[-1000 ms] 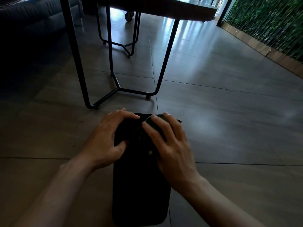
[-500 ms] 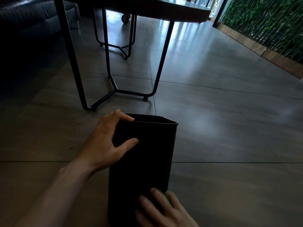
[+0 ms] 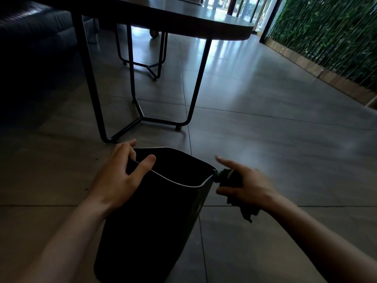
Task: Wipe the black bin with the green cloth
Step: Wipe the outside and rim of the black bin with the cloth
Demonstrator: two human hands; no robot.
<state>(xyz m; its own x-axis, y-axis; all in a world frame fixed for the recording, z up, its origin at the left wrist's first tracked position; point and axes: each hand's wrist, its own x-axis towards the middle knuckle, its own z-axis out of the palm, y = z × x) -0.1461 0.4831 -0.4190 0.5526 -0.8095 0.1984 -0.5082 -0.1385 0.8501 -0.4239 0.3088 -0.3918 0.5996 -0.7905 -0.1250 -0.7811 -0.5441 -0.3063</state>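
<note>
The black bin (image 3: 151, 225) stands on the floor in front of me, tilted a little to the left, its open top facing up. My left hand (image 3: 120, 176) grips the bin's left rim, thumb inside and fingers over the far edge. My right hand (image 3: 246, 184) is at the bin's right upper corner and holds the bunched green cloth (image 3: 230, 178), with the index finger stretched out. The cloth touches the rim's right corner and a loose end hangs below the hand.
A dark table (image 3: 183, 21) with thin black metal legs (image 3: 195, 86) stands just beyond the bin. A dark sofa (image 3: 30, 37) fills the far left. A green plant wall (image 3: 330, 37) runs along the right. Grey floor tiles (image 3: 275, 139) stretch ahead and right.
The bin has turned so its opening shows. My right hand with the cloth has moved from the bin's lower front side up to the right rim corner. My left hand stays on the left rim.
</note>
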